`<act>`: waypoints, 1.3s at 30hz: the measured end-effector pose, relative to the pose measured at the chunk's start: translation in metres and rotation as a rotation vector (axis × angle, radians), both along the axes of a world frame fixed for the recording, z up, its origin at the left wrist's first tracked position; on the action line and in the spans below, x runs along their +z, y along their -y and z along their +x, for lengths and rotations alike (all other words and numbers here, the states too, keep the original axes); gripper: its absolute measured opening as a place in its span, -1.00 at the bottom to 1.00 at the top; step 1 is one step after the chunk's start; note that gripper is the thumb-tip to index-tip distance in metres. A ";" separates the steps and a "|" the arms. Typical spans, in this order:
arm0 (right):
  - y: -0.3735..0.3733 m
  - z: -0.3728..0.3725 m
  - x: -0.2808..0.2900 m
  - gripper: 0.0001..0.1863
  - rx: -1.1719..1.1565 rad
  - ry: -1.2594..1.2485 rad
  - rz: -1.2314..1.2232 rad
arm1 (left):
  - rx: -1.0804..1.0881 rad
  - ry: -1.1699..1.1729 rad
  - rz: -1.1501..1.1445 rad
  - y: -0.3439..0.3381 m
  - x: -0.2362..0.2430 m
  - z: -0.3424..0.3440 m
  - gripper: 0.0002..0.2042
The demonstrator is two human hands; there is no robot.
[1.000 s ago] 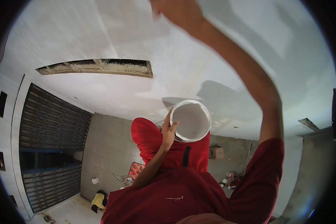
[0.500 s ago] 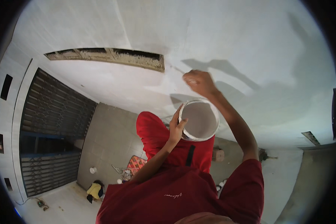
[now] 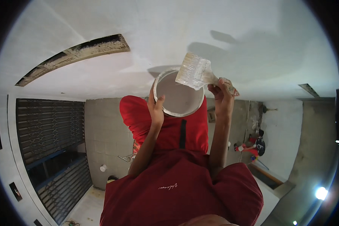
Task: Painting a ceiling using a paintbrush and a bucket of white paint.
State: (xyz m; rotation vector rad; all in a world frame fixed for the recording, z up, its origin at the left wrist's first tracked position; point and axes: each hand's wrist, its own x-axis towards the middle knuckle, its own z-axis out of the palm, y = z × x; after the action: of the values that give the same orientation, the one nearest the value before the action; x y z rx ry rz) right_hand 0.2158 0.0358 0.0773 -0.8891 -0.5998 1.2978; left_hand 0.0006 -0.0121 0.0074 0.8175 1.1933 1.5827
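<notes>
Brush is being held by its handle, clamped in the right grip, its white-coated bristles hovering over the far rim of the bucket, which the left grip is clasping at its left side, thumb over the rim. Beyond, the wall is showing a pale, uneven finish beside a long, rough slot; coating is seemingly well along, though how much is remaining I cannot tell.

The trousers are bright red, the shirt maroon. White streaks the brush and bucket. The dark gate shows diamond latticework.
</notes>
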 end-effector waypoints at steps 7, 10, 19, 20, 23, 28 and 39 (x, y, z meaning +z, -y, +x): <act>0.039 0.012 -0.025 -0.79 -0.005 0.229 -0.131 | 0.012 -0.008 0.030 -0.004 -0.004 0.002 -0.40; 0.042 0.008 -0.022 -0.77 -0.015 0.258 -0.125 | 0.017 0.049 0.043 -0.003 -0.002 0.004 -0.40; 0.044 -0.012 0.001 -0.83 0.054 0.377 -0.154 | 0.017 0.038 0.027 -0.001 -0.003 0.003 -0.40; 0.042 -0.012 0.001 -0.83 0.057 0.376 -0.154 | 0.011 0.031 0.026 -0.002 -0.004 0.003 -0.40; 0.045 -0.013 -0.002 -0.85 0.075 0.381 -0.157 | 0.005 0.026 0.027 0.001 -0.002 0.002 -0.40; 0.044 -0.014 -0.005 -0.87 0.090 0.413 -0.125 | 0.020 0.028 0.020 0.001 0.001 0.003 -0.40; 0.037 -0.019 -0.003 -0.86 0.112 0.431 -0.153 | 0.007 0.014 0.046 -0.006 0.000 0.002 -0.40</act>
State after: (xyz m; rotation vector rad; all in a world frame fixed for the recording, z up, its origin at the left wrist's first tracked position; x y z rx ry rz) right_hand 0.1966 -0.0017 0.0739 -1.2937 -0.9048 1.2700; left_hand 0.0027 -0.0066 0.0077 0.8312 1.1549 1.6237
